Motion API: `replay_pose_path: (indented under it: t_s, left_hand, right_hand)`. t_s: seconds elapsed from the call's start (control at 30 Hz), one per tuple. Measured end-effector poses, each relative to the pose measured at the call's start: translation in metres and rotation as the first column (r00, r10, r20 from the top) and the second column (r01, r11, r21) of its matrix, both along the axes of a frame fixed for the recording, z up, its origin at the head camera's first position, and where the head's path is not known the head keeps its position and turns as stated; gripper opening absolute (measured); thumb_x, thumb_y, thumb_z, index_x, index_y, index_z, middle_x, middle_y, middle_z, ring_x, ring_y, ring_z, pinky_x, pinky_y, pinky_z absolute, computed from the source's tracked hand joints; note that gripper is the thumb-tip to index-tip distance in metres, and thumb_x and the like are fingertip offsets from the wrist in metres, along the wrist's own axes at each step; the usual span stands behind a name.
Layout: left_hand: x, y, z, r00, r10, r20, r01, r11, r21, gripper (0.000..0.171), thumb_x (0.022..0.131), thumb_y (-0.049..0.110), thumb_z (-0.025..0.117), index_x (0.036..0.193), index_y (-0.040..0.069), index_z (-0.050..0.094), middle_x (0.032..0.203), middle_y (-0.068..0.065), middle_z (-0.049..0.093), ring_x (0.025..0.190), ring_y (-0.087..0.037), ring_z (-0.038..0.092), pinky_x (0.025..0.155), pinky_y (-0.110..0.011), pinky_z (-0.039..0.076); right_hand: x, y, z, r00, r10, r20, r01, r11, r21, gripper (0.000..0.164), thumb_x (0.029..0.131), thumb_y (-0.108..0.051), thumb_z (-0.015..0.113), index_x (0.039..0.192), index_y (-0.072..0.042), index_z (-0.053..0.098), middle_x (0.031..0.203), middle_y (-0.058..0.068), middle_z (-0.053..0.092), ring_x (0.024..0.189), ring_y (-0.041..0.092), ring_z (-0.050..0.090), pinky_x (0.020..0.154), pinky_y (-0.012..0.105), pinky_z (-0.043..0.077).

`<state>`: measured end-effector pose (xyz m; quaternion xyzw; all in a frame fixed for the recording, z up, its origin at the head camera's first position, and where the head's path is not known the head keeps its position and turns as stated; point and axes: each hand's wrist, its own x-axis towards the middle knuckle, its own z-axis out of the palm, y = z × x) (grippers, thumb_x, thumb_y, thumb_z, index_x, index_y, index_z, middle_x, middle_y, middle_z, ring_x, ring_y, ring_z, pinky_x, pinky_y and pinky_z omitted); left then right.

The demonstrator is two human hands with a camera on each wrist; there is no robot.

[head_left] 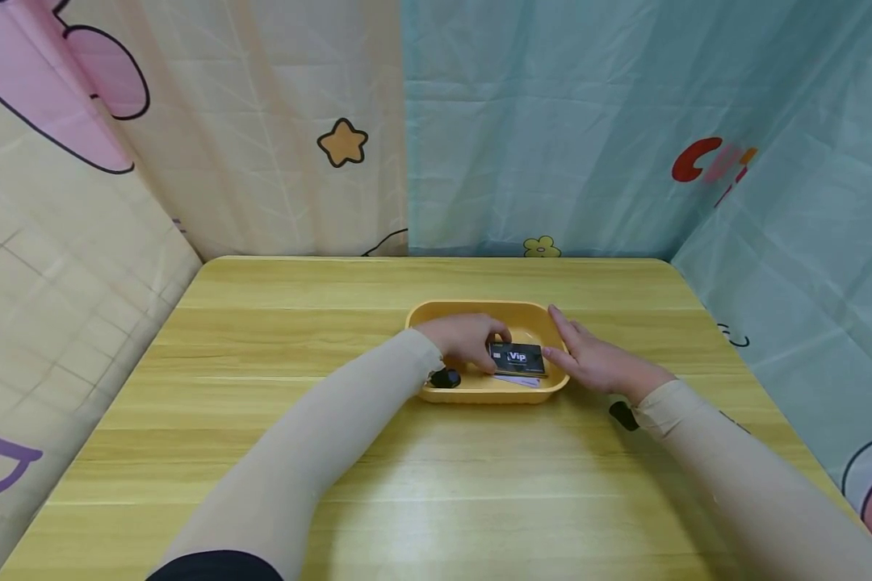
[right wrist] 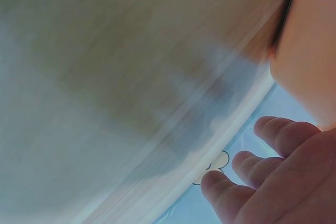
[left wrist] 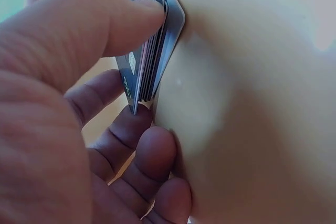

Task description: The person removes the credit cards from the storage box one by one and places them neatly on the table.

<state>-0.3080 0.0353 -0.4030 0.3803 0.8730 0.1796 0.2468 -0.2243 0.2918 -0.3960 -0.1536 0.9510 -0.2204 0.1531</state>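
Cards (head_left: 521,360) are pinched by the left hand's (head_left: 465,336) fingers inside a tray (head_left: 487,397) surrounded by worktop (head_left: 436,500); the tray's right edge is apparently touched by the right hand (head_left: 597,360), fingers spread.

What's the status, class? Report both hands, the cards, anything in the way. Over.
Left hand grips card stack inside yellow tray. Right hand at tray's right end. Apart from left hand, nothing seen covering the stack.
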Motion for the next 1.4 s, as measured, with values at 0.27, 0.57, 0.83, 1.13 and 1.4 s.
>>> replay_pose_path:
  t_s: [0.27, 0.57, 0.83, 1.13, 1.4]
  left_hand:
    - [0.0003, -0.0009, 0.0017, 1.0, 0.008, -0.028, -0.008, 1.0, 0.003, 0.06, 0.086, 0.028, 0.079, 0.142, 0.016, 0.061, 0.133, -0.002, 0.061, 0.111, -0.019, 0.058, 0.1, -0.03, 0.048]
    - [-0.0006, -0.0007, -0.0001, 0.999, 0.005, -0.036, -0.004, 1.0, 0.029, 0.055, 0.085, 0.027, 0.08, 0.135, 0.014, 0.062, 0.123, -0.001, 0.063, 0.105, -0.018, 0.059, 0.095, -0.029, 0.048]
    - [-0.0012, -0.0003, -0.0013, 1.0, 0.014, -0.016, -0.013, 0.998, 0.06, 0.055, 0.085, 0.026, 0.08, 0.135, 0.014, 0.062, 0.122, 0.0, 0.065, 0.104, -0.018, 0.06, 0.096, -0.029, 0.049]
    - [0.0002, 0.0, 0.0009, 0.999, 0.042, 0.018, -0.043, 0.996, 0.084, 0.057, 0.087, 0.023, 0.081, 0.139, 0.013, 0.06, 0.128, 0.0, 0.066, 0.109, -0.018, 0.06, 0.103, -0.03, 0.048]
    - [0.0007, -0.0008, 0.0029, 0.999, 0.054, 0.006, -0.055, 0.995, 0.08, 0.058, 0.089, 0.023, 0.079, 0.142, 0.013, 0.059, 0.131, -0.001, 0.065, 0.109, -0.017, 0.059, 0.104, -0.031, 0.048]
  right_hand:
    - [0.0009, -0.0015, 0.0017, 1.0, -0.009, 0.009, 0.009, 1.0, 0.009, 0.084, 0.112, -0.051, 0.038, 0.169, -0.011, -0.011, 0.172, 0.033, 0.007, 0.154, 0.058, 0.021, 0.123, 0.069, 0.023]
    - [0.0019, -0.0015, 0.0012, 1.0, -0.008, 0.002, 0.008, 1.0, -0.006, 0.084, 0.112, -0.047, 0.04, 0.168, -0.01, -0.01, 0.172, 0.033, 0.006, 0.155, 0.058, 0.019, 0.124, 0.068, 0.022]
    - [0.0018, -0.0002, -0.0005, 1.0, -0.002, -0.008, 0.002, 1.0, -0.003, 0.086, 0.112, -0.052, 0.038, 0.168, -0.007, -0.008, 0.173, 0.032, 0.005, 0.156, 0.057, 0.017, 0.124, 0.069, 0.021]
    - [0.0008, 0.0001, -0.0019, 1.0, 0.002, -0.007, -0.002, 1.0, -0.009, 0.084, 0.112, -0.05, 0.037, 0.168, -0.007, -0.009, 0.173, 0.03, 0.003, 0.158, 0.055, 0.015, 0.125, 0.067, 0.019]
    - [0.0005, 0.0, -0.0019, 1.0, 0.017, -0.007, -0.018, 1.0, -0.012, 0.082, 0.113, -0.047, 0.036, 0.168, -0.004, -0.009, 0.175, 0.027, -0.001, 0.16, 0.052, 0.01, 0.126, 0.065, 0.017]
